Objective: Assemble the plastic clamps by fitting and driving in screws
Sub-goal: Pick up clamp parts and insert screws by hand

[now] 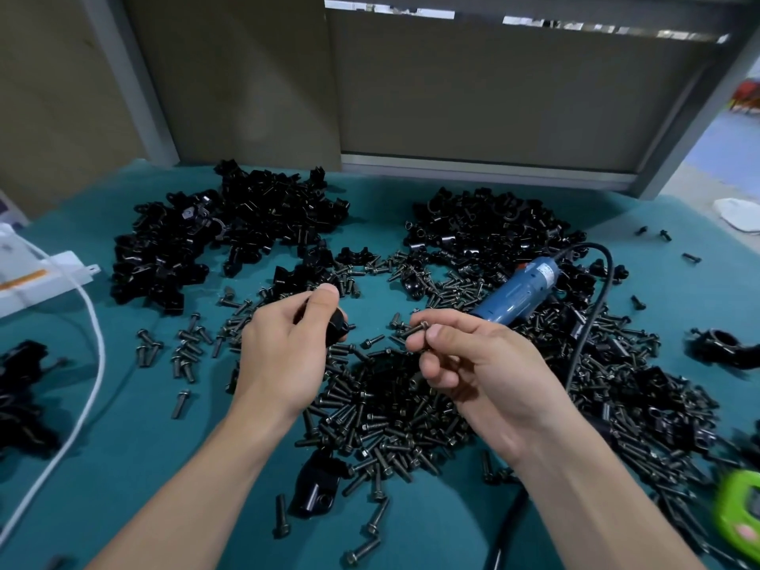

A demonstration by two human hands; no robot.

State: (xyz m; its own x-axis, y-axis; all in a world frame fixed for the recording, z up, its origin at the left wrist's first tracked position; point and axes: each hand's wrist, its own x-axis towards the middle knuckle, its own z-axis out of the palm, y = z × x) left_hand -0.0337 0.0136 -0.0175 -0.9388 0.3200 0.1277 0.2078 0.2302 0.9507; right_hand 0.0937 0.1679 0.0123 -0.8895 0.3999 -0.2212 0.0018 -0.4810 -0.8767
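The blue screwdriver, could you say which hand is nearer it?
Right. The right hand is just below-left of the blue screwdriver; the left hand, holding a clamp, is farther left.

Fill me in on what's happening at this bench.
A person is putting together black plastic clamps by hand. The left hand holds a clamp piece, and the right hand pinches a single screw beside it, not yet fitted. The blue electric screwdriver lies untouched on the teal table, among loose screws. Heaps of clamp parts sit at the back.
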